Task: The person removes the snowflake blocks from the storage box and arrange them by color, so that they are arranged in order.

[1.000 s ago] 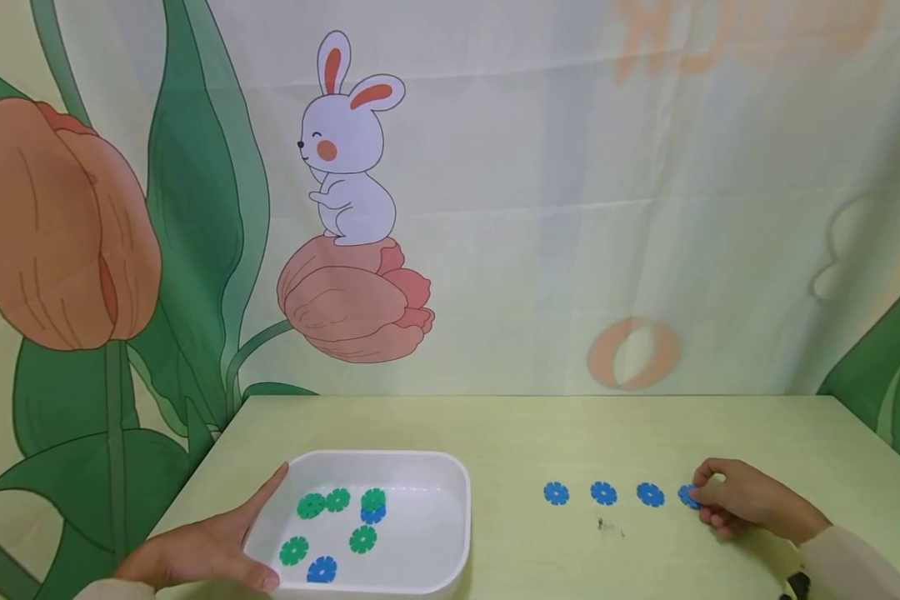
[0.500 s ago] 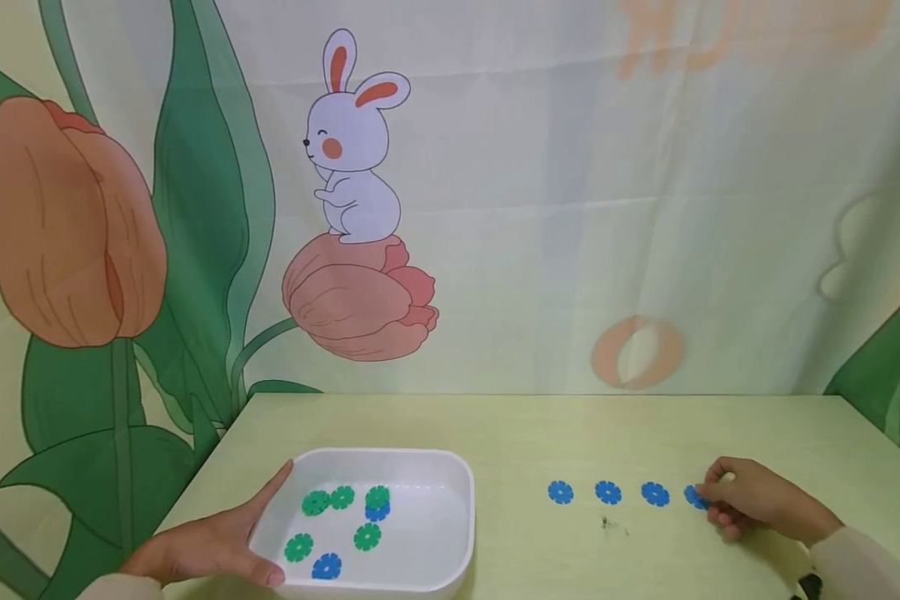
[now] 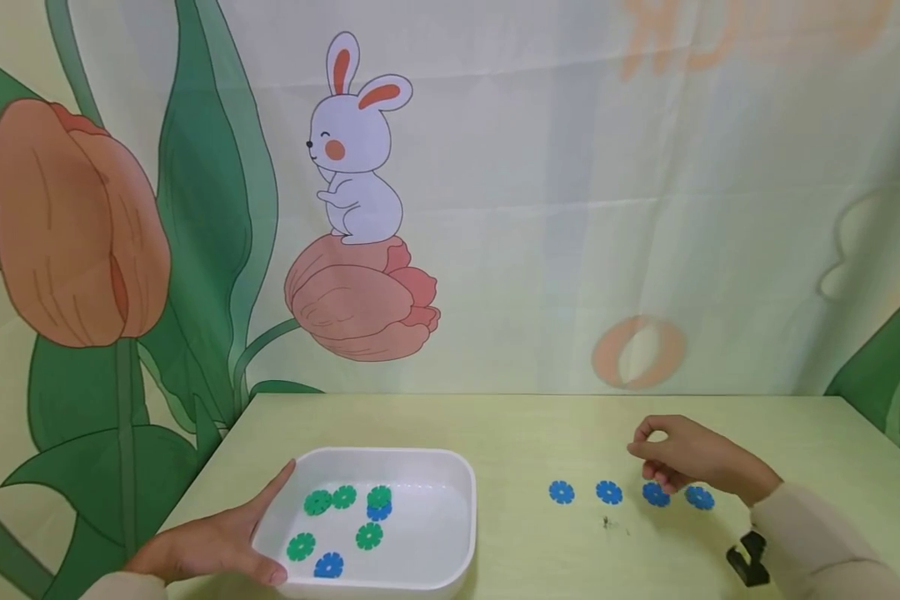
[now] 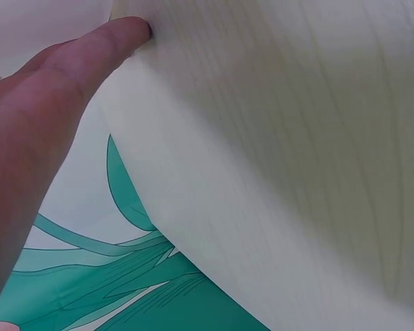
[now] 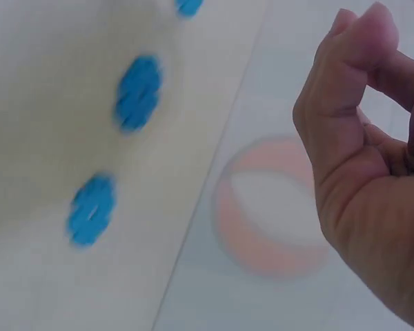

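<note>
A white plastic tub (image 3: 450,575) stands at the front left of the table. My left hand (image 3: 213,537) is spread along its left end, the thumb (image 4: 114,41) at the near corner and a straight finger up the side; other fingers are hidden. Inside lie several green snowflake discs (image 3: 369,536) and two blue ones, one partly under a green disc. To the right, a row of blue snowflake discs (image 3: 609,492) lies evenly spaced. Above the third disc from the left hovers my right hand (image 3: 690,454), its thumb and index fingertips together, nothing visible between them.
A pale wooden table (image 3: 517,433) reaches back to a printed curtain (image 3: 510,208) with a rabbit and tulips. A small dark smudge (image 3: 606,523) marks the tabletop in front of the blue row. A black strap piece (image 3: 750,560) hangs at the right sleeve.
My right hand has let go of the rightmost blue disc, then risen and moved left over the row. That disc now lies uncovered. The left hand has stayed at the tub.
</note>
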The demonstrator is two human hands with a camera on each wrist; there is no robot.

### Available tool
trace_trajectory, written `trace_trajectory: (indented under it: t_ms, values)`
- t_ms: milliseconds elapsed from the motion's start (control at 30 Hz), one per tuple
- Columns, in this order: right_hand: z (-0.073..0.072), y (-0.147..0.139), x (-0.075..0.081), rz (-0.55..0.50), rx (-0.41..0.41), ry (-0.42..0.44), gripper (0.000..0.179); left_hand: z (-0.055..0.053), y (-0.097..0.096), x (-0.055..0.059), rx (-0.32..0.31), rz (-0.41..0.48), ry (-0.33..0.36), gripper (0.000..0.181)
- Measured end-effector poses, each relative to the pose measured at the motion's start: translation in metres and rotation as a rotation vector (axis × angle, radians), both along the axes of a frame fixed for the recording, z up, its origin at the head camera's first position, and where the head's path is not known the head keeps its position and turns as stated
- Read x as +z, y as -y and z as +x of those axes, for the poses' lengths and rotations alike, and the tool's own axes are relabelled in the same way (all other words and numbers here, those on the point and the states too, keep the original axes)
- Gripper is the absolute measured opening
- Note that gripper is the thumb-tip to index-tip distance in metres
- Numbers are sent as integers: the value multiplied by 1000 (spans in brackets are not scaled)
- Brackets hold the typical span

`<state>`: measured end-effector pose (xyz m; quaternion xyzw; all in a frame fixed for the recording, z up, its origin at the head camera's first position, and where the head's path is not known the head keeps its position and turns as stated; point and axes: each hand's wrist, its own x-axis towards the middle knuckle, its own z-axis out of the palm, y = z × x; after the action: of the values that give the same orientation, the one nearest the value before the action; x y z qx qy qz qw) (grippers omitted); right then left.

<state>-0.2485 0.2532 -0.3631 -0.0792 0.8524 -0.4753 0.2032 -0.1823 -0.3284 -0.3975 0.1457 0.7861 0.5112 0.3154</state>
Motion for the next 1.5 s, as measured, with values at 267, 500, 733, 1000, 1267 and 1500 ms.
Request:
trace_trajectory:
  t_ms: [267, 500, 733, 1000, 1267, 1500]
  values:
    - [-5, 75, 23, -54, 100, -12, 19, -1, 1, -2, -17, 38, 4, 122]
    - [-8, 121, 29, -77, 152, 3, 15, -2, -1, 2, -1, -21, -23, 126]
    - [-9, 163, 32, -87, 196, 15, 14, -2, -1, 5, 7, -37, -29, 127]
    - [-3, 213, 34, -92, 274, 54, 11, -2, 0, 3, 23, -48, -28, 127]
    - [3, 264, 33, -80, 391, 79, 8, -2, -1, 3, 30, -63, -35, 127]
    - [9, 302, 26, -90, 463, 112, 6, -2, -1, -2, 31, -63, -30, 124]
